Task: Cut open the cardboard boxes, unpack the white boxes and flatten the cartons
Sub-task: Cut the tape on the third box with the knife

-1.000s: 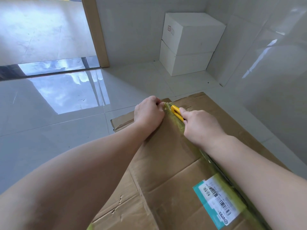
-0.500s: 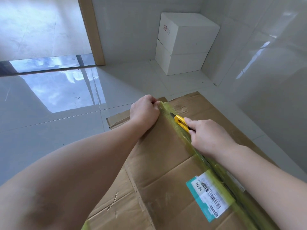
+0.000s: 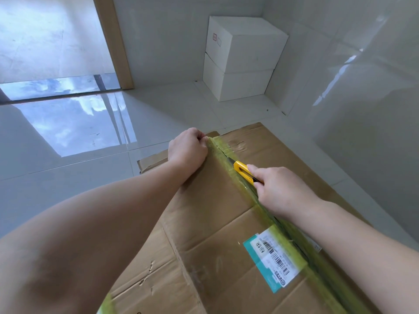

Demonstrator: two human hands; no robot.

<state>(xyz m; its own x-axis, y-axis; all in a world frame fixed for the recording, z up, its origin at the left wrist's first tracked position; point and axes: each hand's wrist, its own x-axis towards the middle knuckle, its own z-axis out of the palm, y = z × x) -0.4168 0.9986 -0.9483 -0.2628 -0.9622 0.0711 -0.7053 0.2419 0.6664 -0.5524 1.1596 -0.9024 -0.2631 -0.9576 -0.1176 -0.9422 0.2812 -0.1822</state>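
Yellow plastic utility knife (image 3: 243, 172) is gripped in right hand (image 3: 283, 191); far edge of brown cardboard carton (image 3: 217, 214) is clutched by left hand (image 3: 188, 147); green-taped seam (image 3: 292, 232) runs lengthwise toward the body.

White boxes (image 3: 242, 57) against corner wall

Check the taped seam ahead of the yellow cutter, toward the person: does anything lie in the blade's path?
Nothing solid does. The right hand holds the yellow cutter on the green tape seam; farther along, the shipping label lies beside the seam, its edge under the tape.
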